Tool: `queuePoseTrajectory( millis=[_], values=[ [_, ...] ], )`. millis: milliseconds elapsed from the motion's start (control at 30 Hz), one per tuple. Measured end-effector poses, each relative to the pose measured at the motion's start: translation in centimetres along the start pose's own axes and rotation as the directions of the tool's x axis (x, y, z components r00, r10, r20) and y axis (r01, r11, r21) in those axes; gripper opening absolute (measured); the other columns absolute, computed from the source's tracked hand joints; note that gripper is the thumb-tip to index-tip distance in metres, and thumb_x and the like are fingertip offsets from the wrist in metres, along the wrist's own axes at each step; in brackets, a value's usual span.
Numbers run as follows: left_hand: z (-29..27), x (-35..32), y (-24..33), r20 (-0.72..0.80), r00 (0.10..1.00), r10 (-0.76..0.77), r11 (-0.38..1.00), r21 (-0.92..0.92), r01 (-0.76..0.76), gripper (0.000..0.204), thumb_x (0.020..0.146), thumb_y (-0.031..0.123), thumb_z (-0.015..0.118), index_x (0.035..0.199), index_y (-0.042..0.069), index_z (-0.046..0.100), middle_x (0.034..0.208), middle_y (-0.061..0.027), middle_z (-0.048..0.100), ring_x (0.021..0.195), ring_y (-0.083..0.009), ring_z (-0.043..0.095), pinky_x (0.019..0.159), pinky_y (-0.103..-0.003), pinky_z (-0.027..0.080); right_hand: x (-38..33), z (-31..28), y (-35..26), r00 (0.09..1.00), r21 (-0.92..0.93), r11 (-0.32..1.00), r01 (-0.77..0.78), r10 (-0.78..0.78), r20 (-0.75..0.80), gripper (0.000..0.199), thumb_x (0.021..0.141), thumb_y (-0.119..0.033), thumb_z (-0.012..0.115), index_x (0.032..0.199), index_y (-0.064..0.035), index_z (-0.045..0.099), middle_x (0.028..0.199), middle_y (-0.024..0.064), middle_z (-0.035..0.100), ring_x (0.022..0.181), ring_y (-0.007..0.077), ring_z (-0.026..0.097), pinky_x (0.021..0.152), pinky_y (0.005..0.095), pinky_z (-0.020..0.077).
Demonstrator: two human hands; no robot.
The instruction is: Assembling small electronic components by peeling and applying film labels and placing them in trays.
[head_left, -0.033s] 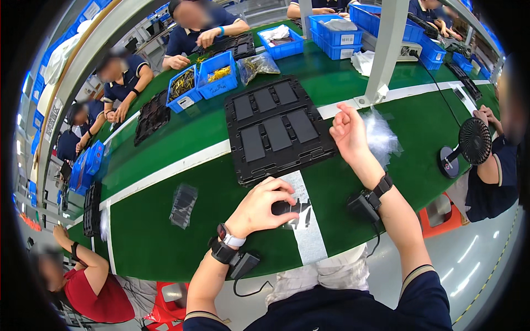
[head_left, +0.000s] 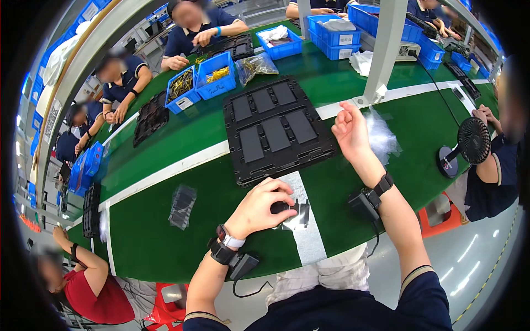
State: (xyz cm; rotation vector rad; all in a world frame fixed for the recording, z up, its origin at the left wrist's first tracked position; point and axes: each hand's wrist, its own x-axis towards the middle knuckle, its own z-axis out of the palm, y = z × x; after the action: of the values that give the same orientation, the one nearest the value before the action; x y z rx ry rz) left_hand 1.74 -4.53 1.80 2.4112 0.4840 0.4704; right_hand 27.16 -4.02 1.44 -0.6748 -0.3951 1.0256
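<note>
Both hands are out over the green table (head_left: 165,243) as I watch. My left hand (head_left: 259,208) lies palm down with its fingers curled over a small dark part (head_left: 286,208), pressing it against the white stripe (head_left: 306,231) that runs across the table. My right hand (head_left: 350,129) is raised well apart from the left, fingers loosely bent, with a thin clear plastic film (head_left: 381,135) at its fingertips (I cannot tell whether it truly pinches the film or only touches it). Between the two hands, a little farther out, sits a black moulded tray (head_left: 276,132) with flat dark panels in its pockets. Left of my left hand lies a small dark bag (head_left: 183,205). Right of my right hand stands a small black fan (head_left: 469,142). Beyond the tray are blue bins (head_left: 204,83), and other people work across the table.
</note>
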Motion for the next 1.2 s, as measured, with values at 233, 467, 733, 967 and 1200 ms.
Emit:
queuePoseTrajectory(
  millis=[233, 467, 733, 967, 1200],
  values=[
    [-0.1, 0.3, -0.3, -0.023, 0.999, -0.037, 0.999, -0.005, 0.037, 0.014, 0.064, 0.01, 0.074, 0.074, 0.005, 0.065, 0.087, -0.005, 0.06, 0.084, -0.0218, 0.058, 0.075, -0.031, 0.047, 3.2, -3.3, -3.1, 0.873, -0.784, 0.492, 0.38, -0.47, 0.128, 0.019, 0.08, -0.02, 0.057, 0.081, -0.0005, 0.059, 0.066, 0.0076, 0.056, 0.052, 0.0127, 0.05, 0.051, 0.0263, 0.0406],
    [0.0, 0.5, -0.2, -0.099, 0.993, -0.057, 0.997, -0.054, 0.052, 0.013, 0.066, 0.008, 0.074, 0.076, 0.005, 0.067, 0.08, -0.0033, 0.058, 0.073, -0.0148, 0.057, 0.063, -0.026, 0.046, 3.7, -5.1, -3.2, 0.963, -0.976, -0.144, 0.166, -0.189, 0.191, 0.028, 0.072, -0.029, 0.066, 0.067, -0.0014, 0.065, 0.09, 0.0212, 0.061, 0.085, 0.0344, 0.059, 0.076, 0.0391, 0.0469],
    [0.2, 0.3, -0.5, -0.085, 0.99, -0.108, 0.991, -0.086, 0.101, 0.013, 0.069, 0.008, 0.072, 0.081, 0.006, 0.068, 0.066, -0.0012, 0.053, 0.057, -0.0107, 0.05, 0.05, -0.023, 0.04, 1.6, -4.0, -3.0, 0.975, -0.892, -0.443, 0.091, -0.143, 0.17, 0.063, 0.066, -0.032, 0.073, 0.122, -0.0205, 0.046, 0.125, 0.0177, 0.039, 0.118, 0.0352, 0.035, 0.093, 0.0581, 0.0279],
    [0.0, 0.7, -0.1, -0.024, 0.988, -0.153, 0.985, -0.083, 0.151, 0.013, 0.071, 0.008, 0.069, 0.083, 0.005, 0.067, 0.065, -0.0026, 0.053, 0.054, -0.0117, 0.05, 0.05, -0.024, 0.041, 3.1, -6.0, -3.3, 0.972, -0.954, -0.299, 0.02, -0.218, 0.089, 0.082, 0.062, -0.039, 0.075, 0.132, -0.0226, 0.036, 0.135, 0.0246, 0.029, 0.126, 0.0421, 0.025, 0.099, 0.0623, 0.0187],
    [0.0, 0.4, -0.3, -0.064, 0.986, -0.152, 0.985, -0.098, 0.146, 0.013, 0.068, 0.008, 0.071, 0.081, 0.007, 0.068, 0.06, -0.0002, 0.051, 0.05, -0.009, 0.041, 0.047, -0.023, 0.035, 1.4, -4.7, -5.2, 0.995, -0.913, -0.407, 0.031, 0.099, -0.01, 0.119, 0.042, -0.056, 0.08, 0.14, -0.0279, 0.02, 0.143, 0.0258, 0.013, 0.133, 0.044, 0.007, 0.099, 0.066, 0.0063]
  ],
)
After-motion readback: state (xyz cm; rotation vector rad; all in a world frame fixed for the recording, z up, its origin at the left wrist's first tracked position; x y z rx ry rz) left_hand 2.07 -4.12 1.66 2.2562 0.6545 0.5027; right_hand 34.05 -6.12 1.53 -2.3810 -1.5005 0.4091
